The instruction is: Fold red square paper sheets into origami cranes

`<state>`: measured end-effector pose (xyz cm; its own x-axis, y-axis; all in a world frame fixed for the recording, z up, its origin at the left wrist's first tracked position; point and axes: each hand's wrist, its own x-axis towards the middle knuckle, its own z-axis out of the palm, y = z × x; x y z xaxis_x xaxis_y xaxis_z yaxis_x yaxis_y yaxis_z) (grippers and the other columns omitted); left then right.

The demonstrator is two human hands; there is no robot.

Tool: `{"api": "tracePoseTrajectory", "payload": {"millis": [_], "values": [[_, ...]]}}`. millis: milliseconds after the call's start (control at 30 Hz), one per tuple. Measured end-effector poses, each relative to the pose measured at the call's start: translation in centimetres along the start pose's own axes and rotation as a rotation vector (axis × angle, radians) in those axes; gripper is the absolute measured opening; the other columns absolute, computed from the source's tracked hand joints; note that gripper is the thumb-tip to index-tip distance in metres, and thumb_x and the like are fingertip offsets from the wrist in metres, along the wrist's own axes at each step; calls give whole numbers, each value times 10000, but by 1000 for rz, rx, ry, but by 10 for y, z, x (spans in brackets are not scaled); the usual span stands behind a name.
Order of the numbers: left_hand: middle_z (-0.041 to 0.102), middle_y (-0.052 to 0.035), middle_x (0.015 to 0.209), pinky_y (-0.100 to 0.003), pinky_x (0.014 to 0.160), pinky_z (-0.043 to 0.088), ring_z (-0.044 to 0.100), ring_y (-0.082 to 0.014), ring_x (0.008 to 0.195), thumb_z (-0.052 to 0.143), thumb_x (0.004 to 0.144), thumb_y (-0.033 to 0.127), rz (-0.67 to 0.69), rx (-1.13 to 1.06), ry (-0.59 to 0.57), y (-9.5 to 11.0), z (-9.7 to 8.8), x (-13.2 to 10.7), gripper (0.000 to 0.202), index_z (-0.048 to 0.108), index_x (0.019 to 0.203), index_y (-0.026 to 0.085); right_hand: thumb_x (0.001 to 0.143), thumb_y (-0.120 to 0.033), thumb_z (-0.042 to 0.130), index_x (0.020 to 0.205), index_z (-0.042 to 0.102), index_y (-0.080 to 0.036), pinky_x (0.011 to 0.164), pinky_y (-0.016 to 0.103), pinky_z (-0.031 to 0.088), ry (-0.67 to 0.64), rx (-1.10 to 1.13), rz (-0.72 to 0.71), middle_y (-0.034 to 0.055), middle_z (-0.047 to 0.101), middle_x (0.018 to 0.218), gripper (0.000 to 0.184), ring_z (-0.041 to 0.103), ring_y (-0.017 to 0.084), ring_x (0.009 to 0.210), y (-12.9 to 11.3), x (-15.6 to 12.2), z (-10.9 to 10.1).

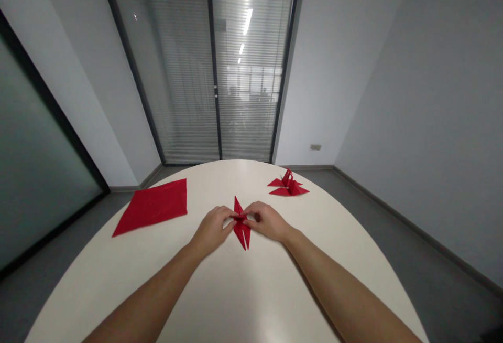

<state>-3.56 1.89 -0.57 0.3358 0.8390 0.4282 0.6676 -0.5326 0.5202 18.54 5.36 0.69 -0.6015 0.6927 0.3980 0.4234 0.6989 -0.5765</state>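
Observation:
A partly folded red origami paper [242, 233] lies at the middle of the table, between my two hands. One point reaches away from me, and two narrow points with a slit between them reach toward me. My left hand [215, 227] pinches its left side between thumb and fingers. On the opposite side my right hand [267, 221] pinches it the same way. The fingertips cover part of the paper's middle folds.
The round white table [220, 301] fills the lower view. Red paper sheets [157, 204] lie flat at the left. Folded red paper cranes [291, 190] stand at the back right. Beyond the table is a glass door [247, 122] with blinds.

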Motion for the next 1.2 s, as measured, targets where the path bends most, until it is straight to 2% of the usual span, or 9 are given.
{"api": "tracePoseTrajectory", "payload": {"millis": [133,200,300,400,567,800,1033,1200], "values": [[712,-52,981,-383,895,486,625,-233,966,574,874,144,6,31,2,5,-1,0,188,722,946,234,759,-21,580,990,772,-223,870,335,490,10,-21,-39,43,739,945,362,639,205,913,2,-1,3],[710,-48,961,-371,883,487,626,-230,955,572,847,115,3,52,13,8,-2,-1,202,721,915,234,730,4,553,975,774,-227,890,339,490,11,-32,-49,42,741,962,403,640,207,940,3,-1,4],[703,-47,923,-360,860,486,624,-224,929,565,870,146,5,67,21,10,-3,0,166,710,851,225,770,-50,599,941,768,-220,879,339,493,14,-48,-55,45,739,949,294,640,208,929,2,-1,4],[699,-50,910,-362,851,482,620,-223,915,568,914,226,7,55,13,8,-2,1,154,699,833,218,848,-189,664,942,753,-208,855,342,493,20,-73,-60,55,731,914,131,639,211,906,-1,0,3],[702,-50,964,-370,869,476,615,-232,955,623,891,242,-16,40,16,5,-2,0,65,680,908,217,845,-281,720,1067,731,-197,948,395,469,48,-144,-88,98,723,1054,238,628,245,1032,0,1,3],[683,-62,970,-381,869,481,608,-244,961,659,872,295,-22,100,38,7,0,-2,103,676,934,214,841,-267,730,1023,736,-222,978,409,458,39,-97,-77,76,726,1061,189,629,243,1044,1,0,4],[669,-64,979,-392,872,487,603,-246,961,681,849,310,-8,74,44,7,-1,-1,114,646,901,215,779,-285,781,876,759,-218,998,420,460,56,-11,85,96,675,1182,120,602,268,1131,8,4,11],[662,-55,951,-382,849,483,598,-242,940,668,847,301,-21,87,36,9,-2,-1,105,621,875,211,761,-290,773,791,780,-186,834,361,512,17,92,268,112,647,1229,109,653,215,906,12,9,15]]}}
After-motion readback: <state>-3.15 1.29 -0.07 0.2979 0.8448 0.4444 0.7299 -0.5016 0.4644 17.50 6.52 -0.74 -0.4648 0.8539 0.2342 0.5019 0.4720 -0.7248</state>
